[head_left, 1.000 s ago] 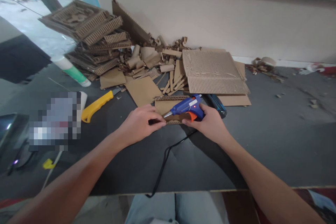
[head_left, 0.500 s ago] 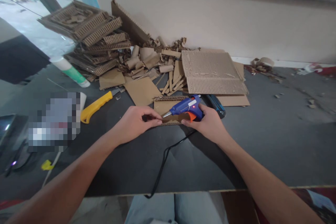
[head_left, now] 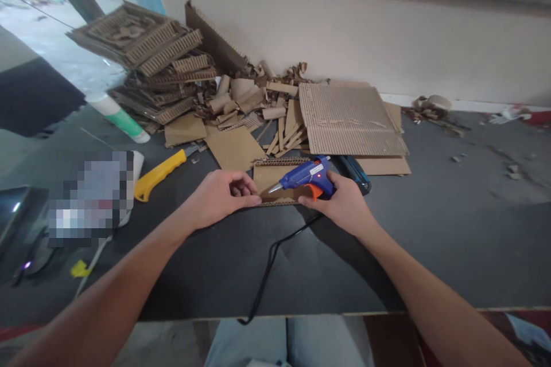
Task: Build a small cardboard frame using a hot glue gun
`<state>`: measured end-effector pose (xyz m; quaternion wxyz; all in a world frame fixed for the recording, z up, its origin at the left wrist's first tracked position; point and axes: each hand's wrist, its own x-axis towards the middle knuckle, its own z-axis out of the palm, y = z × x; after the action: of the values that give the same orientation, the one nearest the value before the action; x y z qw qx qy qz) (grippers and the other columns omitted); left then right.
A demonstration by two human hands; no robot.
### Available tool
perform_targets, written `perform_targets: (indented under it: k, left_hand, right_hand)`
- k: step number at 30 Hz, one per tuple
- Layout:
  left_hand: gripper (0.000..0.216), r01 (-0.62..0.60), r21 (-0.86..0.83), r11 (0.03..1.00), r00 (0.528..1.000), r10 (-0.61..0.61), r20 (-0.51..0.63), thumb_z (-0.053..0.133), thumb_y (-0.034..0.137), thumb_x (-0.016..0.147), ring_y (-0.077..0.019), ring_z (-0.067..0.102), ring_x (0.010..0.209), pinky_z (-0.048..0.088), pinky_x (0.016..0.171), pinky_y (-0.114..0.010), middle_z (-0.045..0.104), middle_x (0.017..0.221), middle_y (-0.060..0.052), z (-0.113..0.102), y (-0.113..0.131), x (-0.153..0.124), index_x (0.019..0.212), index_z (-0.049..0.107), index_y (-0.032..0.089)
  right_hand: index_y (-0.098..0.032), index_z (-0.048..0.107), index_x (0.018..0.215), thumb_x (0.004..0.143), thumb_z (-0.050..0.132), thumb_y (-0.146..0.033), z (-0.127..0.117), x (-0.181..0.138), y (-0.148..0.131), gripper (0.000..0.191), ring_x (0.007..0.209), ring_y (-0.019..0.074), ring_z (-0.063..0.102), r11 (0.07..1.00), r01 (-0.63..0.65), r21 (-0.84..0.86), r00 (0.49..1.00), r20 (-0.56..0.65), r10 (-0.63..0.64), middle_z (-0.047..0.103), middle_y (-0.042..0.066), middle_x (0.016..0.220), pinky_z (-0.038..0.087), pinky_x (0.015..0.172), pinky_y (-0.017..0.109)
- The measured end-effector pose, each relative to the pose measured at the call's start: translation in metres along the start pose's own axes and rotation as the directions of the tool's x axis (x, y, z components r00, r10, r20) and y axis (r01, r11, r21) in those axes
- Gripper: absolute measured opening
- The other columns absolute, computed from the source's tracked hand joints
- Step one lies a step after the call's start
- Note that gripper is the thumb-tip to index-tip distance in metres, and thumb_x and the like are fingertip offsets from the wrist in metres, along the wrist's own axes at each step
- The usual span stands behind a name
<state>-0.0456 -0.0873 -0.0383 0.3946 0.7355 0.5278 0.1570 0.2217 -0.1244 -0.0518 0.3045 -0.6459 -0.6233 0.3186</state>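
A blue hot glue gun (head_left: pixel 303 173) with an orange trigger and a small red light is gripped in my right hand (head_left: pixel 346 203), its metal nozzle pointing left. Beneath the nozzle lies a small cardboard tray (head_left: pixel 269 175) with corrugated strips along its far and near edges. My left hand (head_left: pixel 226 198) is at the tray's left end, thumb and curled fingers closed on its near left corner. From the glue gun a black cord (head_left: pixel 270 258) runs toward the table's front edge.
A yellow-handled saw (head_left: pixel 161 173) and a white-and-green tube (head_left: pixel 120 119) lie left. Behind are stacked cardboard frames (head_left: pixel 146 57), loose scraps and a corrugated sheet (head_left: pixel 344 117). A blue-black tool (head_left: pixel 353 173) lies beyond my right hand. A pixelated object (head_left: pixel 92 198) sits far left.
My left fingers have drawn back slightly left from the glue gun's nozzle and curled more. The glue gun has barely shifted, and the view has moved a little.
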Motion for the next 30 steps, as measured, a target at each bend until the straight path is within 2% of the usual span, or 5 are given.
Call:
perform_targets:
  k: [12,18,24,27,30]
  left_hand:
    - [0.028,0.004,0.001,1.000,1.000,-0.004,0.023,0.071,0.048,0.078,-0.0149,0.063,0.067,0.047,0.061,-0.024,0.070,0.070,0.000,0.000,0.005,-0.002,0.080,0.072,0.020]
    - [0.030,-0.001,-0.018,1.000,1.000,0.001,0.003,0.066,0.050,0.083,-0.0146,0.061,0.067,0.045,0.061,-0.024,0.069,0.072,-0.001,-0.003,0.004,-0.004,0.080,0.070,0.020]
    - [0.024,-0.018,0.065,0.998,0.987,0.028,-0.160,0.065,0.044,0.085,-0.0147,0.060,0.062,0.046,0.059,-0.025,0.071,0.074,-0.001,-0.005,-0.002,-0.004,0.083,0.069,0.020]
    - [0.016,-0.057,0.235,0.970,0.956,0.121,-0.268,0.066,0.035,0.085,-0.0165,0.063,0.066,0.046,0.061,-0.027,0.074,0.080,-0.002,-0.004,-0.004,-0.004,0.079,0.070,0.021]
    - [0.010,-0.101,0.284,0.953,0.931,0.191,-0.311,0.068,0.027,0.083,-0.0170,0.066,0.071,0.047,0.066,-0.027,0.076,0.083,-0.001,-0.003,-0.005,-0.003,0.076,0.071,0.021]
  right_hand:
    - [-0.017,0.066,0.093,0.066,0.078,-0.044,0.002,0.000,0.004,0.040,0.068,0.0176,0.055,1.000,0.010,0.020,1.000,0.021,-0.010,0.066,0.002,0.079,0.044,0.061,0.030]
    - [-0.018,0.064,0.086,0.067,0.079,-0.048,-0.012,0.000,0.010,0.039,0.054,0.0116,0.045,0.993,-0.052,0.102,0.998,0.052,0.047,0.057,-0.002,0.065,0.038,0.051,0.026]
    - [-0.021,0.053,0.079,0.069,0.079,-0.054,-0.013,0.002,0.019,0.043,0.040,0.0070,0.033,0.860,-0.107,0.499,0.992,-0.009,0.129,0.038,-0.009,0.051,0.025,0.037,0.022]
    - [-0.021,0.052,0.079,0.069,0.080,-0.052,-0.009,0.004,0.020,0.042,0.038,0.0061,0.033,0.826,-0.068,0.560,0.993,-0.043,0.111,0.038,-0.010,0.050,0.023,0.035,0.021]
    - [-0.021,0.052,0.078,0.072,0.079,-0.051,-0.005,0.005,0.023,0.040,0.039,0.0058,0.034,0.840,-0.059,0.540,0.994,-0.046,0.099,0.038,-0.010,0.049,0.025,0.036,0.020]
